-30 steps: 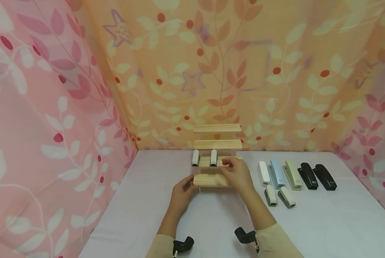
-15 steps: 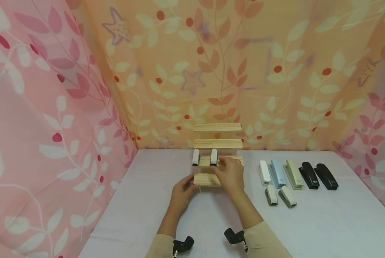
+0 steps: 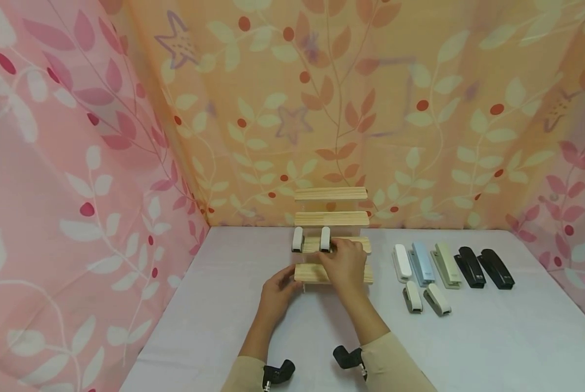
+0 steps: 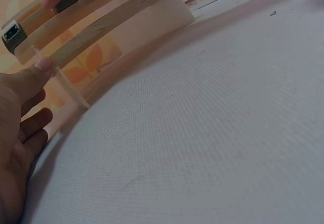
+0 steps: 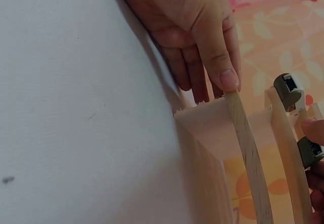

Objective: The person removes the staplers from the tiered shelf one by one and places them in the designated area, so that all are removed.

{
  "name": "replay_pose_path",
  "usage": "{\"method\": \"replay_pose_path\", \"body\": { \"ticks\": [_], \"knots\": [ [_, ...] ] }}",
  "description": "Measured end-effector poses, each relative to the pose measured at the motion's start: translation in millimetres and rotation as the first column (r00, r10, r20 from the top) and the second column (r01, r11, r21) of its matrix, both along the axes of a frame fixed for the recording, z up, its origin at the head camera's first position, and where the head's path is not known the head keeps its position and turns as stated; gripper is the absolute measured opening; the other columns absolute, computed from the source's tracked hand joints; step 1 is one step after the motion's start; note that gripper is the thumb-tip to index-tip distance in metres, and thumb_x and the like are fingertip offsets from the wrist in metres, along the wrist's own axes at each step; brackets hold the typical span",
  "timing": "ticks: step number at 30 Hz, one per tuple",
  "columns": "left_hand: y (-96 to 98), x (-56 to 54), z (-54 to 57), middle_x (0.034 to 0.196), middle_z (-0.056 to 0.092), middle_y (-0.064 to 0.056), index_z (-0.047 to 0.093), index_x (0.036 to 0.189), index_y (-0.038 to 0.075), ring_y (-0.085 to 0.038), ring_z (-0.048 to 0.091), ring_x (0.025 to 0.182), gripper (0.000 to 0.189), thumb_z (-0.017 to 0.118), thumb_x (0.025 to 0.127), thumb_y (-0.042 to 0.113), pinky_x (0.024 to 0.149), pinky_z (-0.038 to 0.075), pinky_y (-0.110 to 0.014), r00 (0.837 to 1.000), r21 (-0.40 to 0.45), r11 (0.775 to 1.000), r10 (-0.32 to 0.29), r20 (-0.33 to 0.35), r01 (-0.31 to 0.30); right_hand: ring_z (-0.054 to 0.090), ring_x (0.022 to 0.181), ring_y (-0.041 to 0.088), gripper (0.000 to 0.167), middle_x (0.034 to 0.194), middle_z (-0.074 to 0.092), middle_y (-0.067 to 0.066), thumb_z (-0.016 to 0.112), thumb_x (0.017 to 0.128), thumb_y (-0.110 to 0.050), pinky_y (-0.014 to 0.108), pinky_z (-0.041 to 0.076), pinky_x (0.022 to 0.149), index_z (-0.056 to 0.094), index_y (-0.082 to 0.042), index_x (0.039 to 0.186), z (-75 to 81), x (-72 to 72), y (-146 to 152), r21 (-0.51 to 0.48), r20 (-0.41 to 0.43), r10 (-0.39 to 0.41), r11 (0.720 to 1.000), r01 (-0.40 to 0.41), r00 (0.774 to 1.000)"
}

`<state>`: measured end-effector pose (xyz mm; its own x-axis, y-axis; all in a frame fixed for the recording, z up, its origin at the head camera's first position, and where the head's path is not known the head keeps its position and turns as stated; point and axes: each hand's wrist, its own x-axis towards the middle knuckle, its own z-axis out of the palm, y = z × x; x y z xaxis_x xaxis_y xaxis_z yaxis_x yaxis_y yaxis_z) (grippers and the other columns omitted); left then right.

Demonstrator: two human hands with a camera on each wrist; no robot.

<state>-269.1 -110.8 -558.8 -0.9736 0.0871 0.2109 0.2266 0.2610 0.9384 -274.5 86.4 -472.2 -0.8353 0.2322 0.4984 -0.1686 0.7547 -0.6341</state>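
Note:
A tiered display rack [image 3: 312, 273] with pale wooden shelf boards stands at the back middle of the table. Two small white staplers sit on its second tier from the bottom: one stapler [image 3: 297, 239] at the left end, the other stapler [image 3: 325, 238] near the middle. My left hand [image 3: 278, 293] holds the left end of the lowest board, thumb [image 5: 229, 80] on its front edge and fingers behind. My right hand [image 3: 347, 265] pinches the middle stapler at its lower front. In the left wrist view, its fingers partly cover that stapler [image 4: 65, 2].
Right of the rack stand a white stapler [image 3: 402, 263], a blue stapler [image 3: 422, 264], a green stapler [image 3: 447, 265] and two black staplers [image 3: 470, 267]. Two small white staplers [image 3: 436, 299] lie in front. A patterned curtain [image 3: 253, 136] hangs behind the table.
My right hand has moved left along the rack, from beside the middle stapler to its lower front. My left hand keeps its place on the lowest board.

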Motion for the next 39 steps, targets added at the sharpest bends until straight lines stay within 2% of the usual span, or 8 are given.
{"method": "replay_pose_path", "body": {
  "ticks": [6, 12, 16, 22, 31, 39],
  "knots": [
    [0.9, -1.4, -2.8, 0.141, 0.065, 0.002, 0.064, 0.139, 0.02, -0.024, 0.054, 0.138, 0.058, 0.081, 0.087, 0.038, 0.118, 0.042, -0.043, 1.0, 0.01, 1.0, -0.008, 0.015, 0.008, 0.06, 0.096, 0.035, 0.045, 0.106, 0.078, 0.01, 0.092, 0.076, -0.035, 0.052, 0.043, 0.091, 0.077, -0.009, 0.11, -1.9, -0.8, -0.1, -0.009, -0.025, -0.029, 1.0, 0.029, 0.999],
    [1.9, -2.2, -5.1, 0.141, 0.065, 0.0, 0.064, 0.139, 0.017, -0.025, 0.055, 0.138, 0.059, 0.081, 0.087, 0.036, 0.118, 0.043, -0.044, 1.0, 0.011, 1.0, -0.014, 0.003, 0.014, 0.06, 0.096, 0.034, 0.04, 0.107, 0.078, 0.01, 0.088, 0.08, -0.033, 0.051, 0.042, 0.092, 0.078, -0.008, 0.11, -3.8, 2.1, 3.3, -0.009, 0.001, -0.037, 0.999, 0.037, 0.999],
    [0.9, -2.0, -5.1, 0.14, 0.065, -0.001, 0.064, 0.139, 0.017, -0.026, 0.055, 0.137, 0.059, 0.081, 0.087, 0.036, 0.117, 0.043, -0.045, 1.0, 0.005, 1.0, -0.011, -0.003, 0.011, 0.061, 0.094, 0.033, 0.036, 0.106, 0.078, 0.01, 0.085, 0.082, -0.03, 0.052, 0.044, 0.092, 0.078, -0.007, 0.109, -3.5, 4.9, 7.5, -0.018, 0.014, -0.031, 0.999, 0.031, 0.999],
    [-0.9, -3.7, -3.7, 0.141, 0.065, 0.002, 0.064, 0.139, 0.02, -0.022, 0.054, 0.138, 0.06, 0.081, 0.085, 0.038, 0.119, 0.041, -0.043, 1.0, -0.006, 1.0, 0.001, 0.008, -0.001, 0.062, 0.09, 0.032, 0.031, 0.099, 0.079, 0.008, 0.084, 0.081, -0.029, 0.049, 0.044, 0.085, 0.079, -0.008, 0.103, 1.6, 6.9, 15.5, -0.014, 0.011, -0.015, 1.0, 0.016, 1.0],
    [-0.9, 0.2, -2.3, 0.142, 0.064, 0.003, 0.063, 0.14, 0.021, -0.023, 0.053, 0.14, 0.059, 0.082, 0.086, 0.037, 0.12, 0.04, -0.045, 1.0, 0.005, 1.0, 0.001, 0.029, -0.001, 0.059, 0.095, 0.029, 0.031, 0.099, 0.078, 0.006, 0.083, 0.08, -0.026, 0.046, 0.044, 0.092, 0.078, -0.009, 0.105, -2.4, 11.5, 25.0, -0.06, 0.002, 0.025, 0.998, -0.025, 1.0],
    [-0.2, 0.8, 0.7, 0.142, 0.064, 0.003, 0.063, 0.14, 0.021, -0.022, 0.052, 0.14, 0.059, 0.081, 0.086, 0.038, 0.119, 0.041, -0.044, 1.0, 0.008, 1.0, -0.002, 0.023, 0.002, 0.055, 0.085, 0.026, 0.028, 0.094, 0.076, 0.005, 0.085, 0.079, -0.018, 0.039, 0.041, 0.08, 0.078, -0.007, 0.105, 16.0, 26.5, 37.7, -0.097, -0.095, 0.059, 0.993, -0.069, 0.994]
  ]
}}
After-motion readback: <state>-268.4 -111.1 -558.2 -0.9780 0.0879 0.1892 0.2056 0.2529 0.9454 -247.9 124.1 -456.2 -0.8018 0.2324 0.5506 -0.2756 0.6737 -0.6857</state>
